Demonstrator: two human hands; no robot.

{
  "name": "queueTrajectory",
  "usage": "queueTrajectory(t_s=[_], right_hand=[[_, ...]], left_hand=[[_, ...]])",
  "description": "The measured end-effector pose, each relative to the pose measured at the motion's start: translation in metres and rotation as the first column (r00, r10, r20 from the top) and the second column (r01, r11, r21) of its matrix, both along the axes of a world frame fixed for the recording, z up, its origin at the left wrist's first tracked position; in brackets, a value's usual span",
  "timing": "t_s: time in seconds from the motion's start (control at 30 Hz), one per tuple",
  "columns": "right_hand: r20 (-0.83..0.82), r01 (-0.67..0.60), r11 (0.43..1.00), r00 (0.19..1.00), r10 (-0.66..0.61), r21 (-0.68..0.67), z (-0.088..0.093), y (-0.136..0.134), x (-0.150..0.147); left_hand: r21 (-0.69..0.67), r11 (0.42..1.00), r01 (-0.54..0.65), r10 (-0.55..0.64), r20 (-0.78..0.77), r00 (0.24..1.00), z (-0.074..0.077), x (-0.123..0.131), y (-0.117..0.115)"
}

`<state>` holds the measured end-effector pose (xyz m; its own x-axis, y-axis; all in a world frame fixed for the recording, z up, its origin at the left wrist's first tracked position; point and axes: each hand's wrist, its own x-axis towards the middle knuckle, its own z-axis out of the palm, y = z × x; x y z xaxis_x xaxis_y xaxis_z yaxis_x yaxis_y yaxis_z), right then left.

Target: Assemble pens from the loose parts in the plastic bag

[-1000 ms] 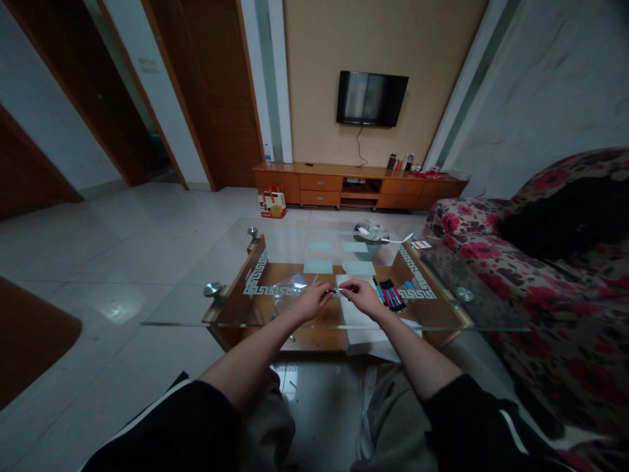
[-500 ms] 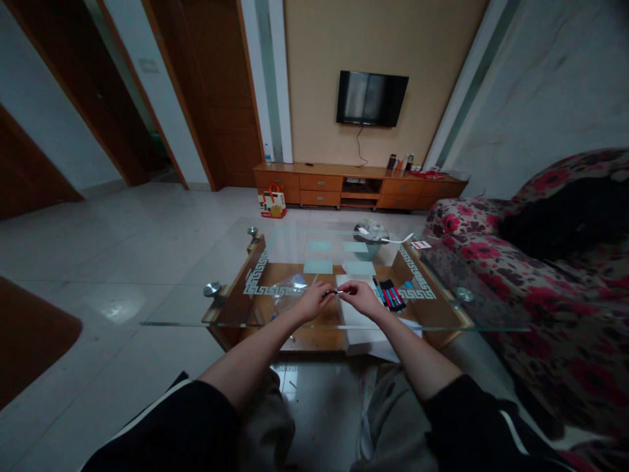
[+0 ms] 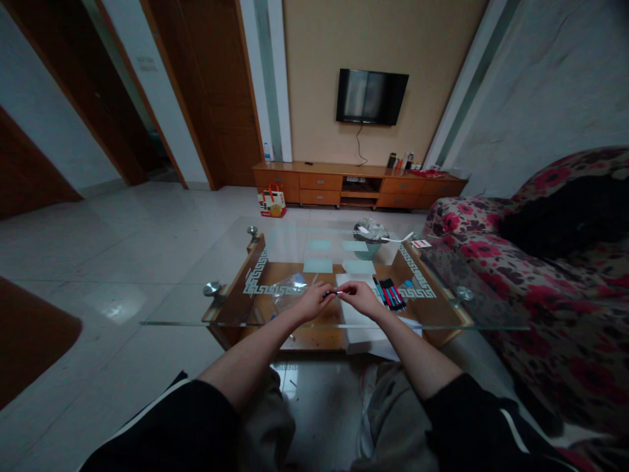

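Note:
Above the glass table, my left hand (image 3: 313, 301) is closed, its fingertips pinching the dark part of a slim pen (image 3: 333, 293). My right hand (image 3: 362, 299) pinches the pen's pale, shiny end from the other side, so the two hands almost meet. Fingers cover much of the pen, and its finer parts are too small to make out. Just right of my right hand lies a row of several blue, black and red pens (image 3: 390, 295). A clear plastic bag (image 3: 285, 292) is beside my left hand.
The glass tabletop (image 3: 181, 308) has a sharp front edge under my forearms. White paper or a box (image 3: 358, 337) shows below my right hand. Toward the far right stands a basket (image 3: 369, 249) with a lined top. A flowered sofa (image 3: 481, 255) borders the right side.
Both hands stay in nearly the same place, still pinching the pen between them. The view has shifted very slightly.

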<state>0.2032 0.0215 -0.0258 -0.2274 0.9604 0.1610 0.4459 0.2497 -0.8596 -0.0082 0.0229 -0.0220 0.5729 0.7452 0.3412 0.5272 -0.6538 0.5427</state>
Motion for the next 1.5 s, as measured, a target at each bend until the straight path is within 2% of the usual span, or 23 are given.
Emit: queueTrajectory(t_s=[0.37,0.87,1.33,1.5], right_hand=[[-0.046,-0.034,0.998,0.998,0.031,-0.06,0.005,-0.005,-0.002],[0.153,-0.051,0.998,0.987,0.055,-0.034,0.011,-0.009,-0.001],[0.109,-0.133,0.985,0.983,0.145,-0.11,0.004,-0.008,-0.001],[0.077,-0.059,0.998,0.995,0.062,-0.03,0.006,-0.008,-0.005]], left_hand=[[0.012,1.0,0.006,-0.006,-0.011,1.0,0.0,-0.001,-0.001],[0.004,1.0,0.014,-0.013,-0.035,0.999,0.005,0.001,-0.006],[-0.005,1.0,-0.004,0.004,-0.04,0.999,0.012,0.002,-0.008],[-0.002,0.999,-0.042,0.041,-0.044,0.998,0.011,0.004,-0.007]])
